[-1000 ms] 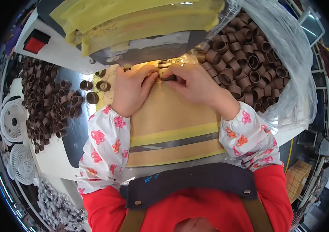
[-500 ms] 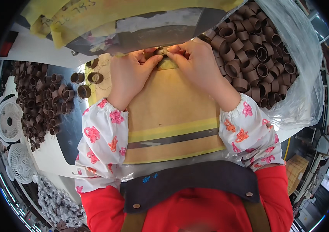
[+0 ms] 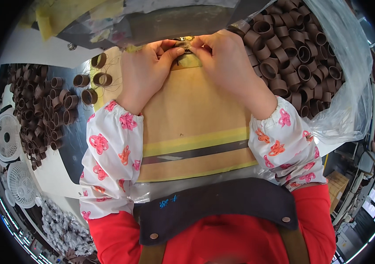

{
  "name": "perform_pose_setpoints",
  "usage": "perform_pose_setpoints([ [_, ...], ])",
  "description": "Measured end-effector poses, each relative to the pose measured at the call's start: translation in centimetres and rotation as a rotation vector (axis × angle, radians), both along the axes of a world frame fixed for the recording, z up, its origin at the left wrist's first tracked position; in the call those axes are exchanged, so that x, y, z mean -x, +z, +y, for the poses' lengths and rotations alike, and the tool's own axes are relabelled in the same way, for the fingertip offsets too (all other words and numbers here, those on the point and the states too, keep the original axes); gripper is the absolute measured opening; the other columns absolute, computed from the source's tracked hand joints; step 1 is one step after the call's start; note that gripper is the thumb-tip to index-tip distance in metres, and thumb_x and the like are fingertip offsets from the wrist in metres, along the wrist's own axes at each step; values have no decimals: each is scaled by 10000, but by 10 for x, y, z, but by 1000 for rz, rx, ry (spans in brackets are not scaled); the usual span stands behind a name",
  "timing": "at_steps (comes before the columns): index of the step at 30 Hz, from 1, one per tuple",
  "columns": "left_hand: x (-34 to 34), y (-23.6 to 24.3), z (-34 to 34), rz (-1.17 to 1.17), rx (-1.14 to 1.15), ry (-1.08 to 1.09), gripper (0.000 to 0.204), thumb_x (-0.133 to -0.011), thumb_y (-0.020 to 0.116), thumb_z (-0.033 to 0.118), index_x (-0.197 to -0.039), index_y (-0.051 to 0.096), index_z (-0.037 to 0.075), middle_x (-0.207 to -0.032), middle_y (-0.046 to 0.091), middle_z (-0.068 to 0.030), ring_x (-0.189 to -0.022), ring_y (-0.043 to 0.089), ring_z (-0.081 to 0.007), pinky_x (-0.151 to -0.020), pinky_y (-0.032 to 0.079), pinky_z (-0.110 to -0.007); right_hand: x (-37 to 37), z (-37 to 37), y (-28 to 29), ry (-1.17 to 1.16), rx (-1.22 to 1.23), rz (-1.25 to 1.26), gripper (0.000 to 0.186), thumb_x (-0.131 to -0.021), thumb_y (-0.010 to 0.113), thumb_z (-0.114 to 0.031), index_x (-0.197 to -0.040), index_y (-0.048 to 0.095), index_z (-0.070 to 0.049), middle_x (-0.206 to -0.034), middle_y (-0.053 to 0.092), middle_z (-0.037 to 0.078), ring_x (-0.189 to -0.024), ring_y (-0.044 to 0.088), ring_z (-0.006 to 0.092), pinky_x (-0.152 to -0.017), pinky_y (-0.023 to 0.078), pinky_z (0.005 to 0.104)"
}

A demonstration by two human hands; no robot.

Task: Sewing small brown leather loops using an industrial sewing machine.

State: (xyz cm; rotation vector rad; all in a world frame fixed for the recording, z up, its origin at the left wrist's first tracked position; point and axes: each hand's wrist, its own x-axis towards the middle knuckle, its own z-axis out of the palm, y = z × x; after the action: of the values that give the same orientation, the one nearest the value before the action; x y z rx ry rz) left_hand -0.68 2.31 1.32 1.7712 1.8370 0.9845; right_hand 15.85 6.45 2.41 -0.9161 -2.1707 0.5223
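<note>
Under the machine head (image 3: 152,26), covered in yellow tape and dark patches, my left hand (image 3: 145,72) and my right hand (image 3: 227,66) pinch a small brown piece (image 3: 182,45) from either side. It sits at a small metal fitting (image 3: 186,38) in the lit gap. My fingertips partly hide the piece, so its shape is unclear. Beneath both hands lies a tan board (image 3: 187,110) with yellow and dark strips across its front. Several brown rings (image 3: 102,79) with loose threads rest left of my left hand.
A dense pile of brown rings (image 3: 284,57) in a clear plastic bag (image 3: 350,97) fills the right. More rings (image 3: 35,110) are heaped on the left. Two white fans (image 3: 6,134) stand at the far left, above crumpled silvery material (image 3: 62,226). A cardboard box (image 3: 337,187) is low on the right.
Both hands appear higher in the picture, along with the machine and ring piles, as the view has shifted. My thumbs have turned and now pinch the piece from either side.
</note>
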Motion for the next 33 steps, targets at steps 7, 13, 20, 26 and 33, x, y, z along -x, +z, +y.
perform_pose_setpoints([
  [7,1,-4,0,59,-61,10,251,-775,676,258,-865,656,25,-526,556,6,-456,439,-44,-447,344,-223,1,1,0,-18,-27,-21,44,-726,568,-27,-707,544,4,-706,559,156,-667,560,340,-588,449,409],
  [13,2,0,-1,21,22,17,227,-783,667,233,-882,653,29,-539,562,10,-467,431,-31,-448,336,-217,4,1,-1,-24,10,-66,57,-723,571,-44,-692,556,1,-716,574,149,-672,571,335,-592,456,409],
  [20,2,-4,1,43,-51,-27,206,-788,662,213,-877,649,27,-536,548,15,-484,431,-23,-456,336,-213,3,3,-2,-47,-39,-30,100,-734,620,-80,-733,605,19,-585,535,134,-571,529,275,-549,409,358],
  [26,-2,-2,-2,-26,-54,-9,247,-756,662,269,-821,660,31,-544,566,-47,-460,533,-161,-456,389,-288,5,-1,-2,-88,-66,-84,69,-719,605,-73,-732,610,-5,-615,537,121,-598,540,274,-552,420,364],
  [33,-2,1,1,62,-77,-11,250,-760,662,275,-788,644,28,-555,562,-54,-468,533,-170,-473,392,-292,3,1,-7,-96,-83,-71,58,-724,597,-75,-745,591,-22,-688,558,118,-660,572,291,-580,450,379],
])
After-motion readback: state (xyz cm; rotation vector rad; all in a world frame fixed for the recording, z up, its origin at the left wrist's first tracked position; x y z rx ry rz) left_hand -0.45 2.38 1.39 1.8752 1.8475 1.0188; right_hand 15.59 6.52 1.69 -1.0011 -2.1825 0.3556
